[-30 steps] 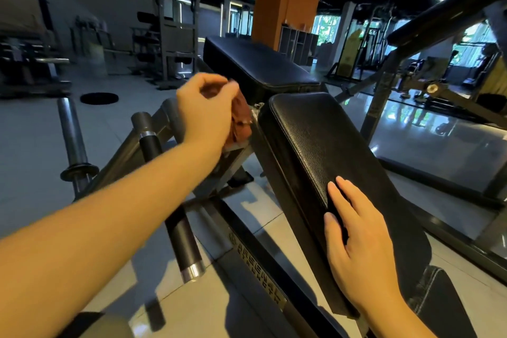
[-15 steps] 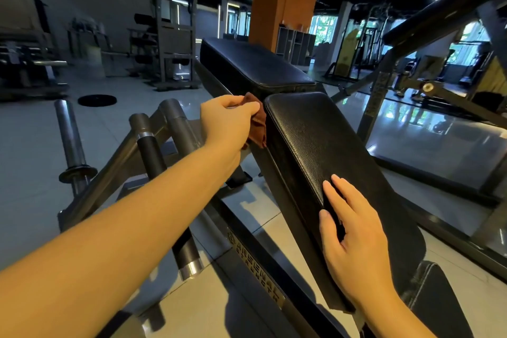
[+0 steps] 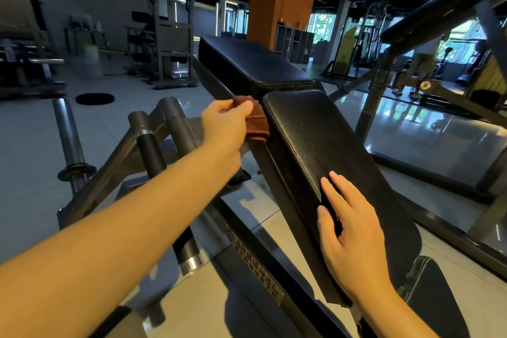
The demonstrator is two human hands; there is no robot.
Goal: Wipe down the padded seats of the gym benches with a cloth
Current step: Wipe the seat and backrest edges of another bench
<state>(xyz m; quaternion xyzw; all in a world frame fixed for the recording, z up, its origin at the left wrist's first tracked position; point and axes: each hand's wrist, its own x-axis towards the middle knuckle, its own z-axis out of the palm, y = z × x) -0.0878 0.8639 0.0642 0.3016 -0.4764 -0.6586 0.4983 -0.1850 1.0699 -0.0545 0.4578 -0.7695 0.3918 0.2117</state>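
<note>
A black padded seat (image 3: 326,145) slopes down toward me in the middle of the view. Behind it lies a second, flatter black pad (image 3: 247,63). My left hand (image 3: 225,123) grips a folded brown cloth (image 3: 256,122) and holds it against the left edge of the near pad, close to its top corner. My right hand (image 3: 351,239) rests flat on the lower left part of the same pad, fingers straight. A small dark pad (image 3: 439,296) sits at the bottom right.
The bench's grey steel frame (image 3: 115,170) and a black-sleeved post (image 3: 153,151) stand left of the pad. A chrome bar (image 3: 68,134) rises farther left. A slanted black beam (image 3: 439,16) crosses the upper right. Racks and machines line the tiled floor behind.
My left hand has carried the cloth right and down from the air beside the frame to the near pad's left edge. My right hand has stayed on the pad.
</note>
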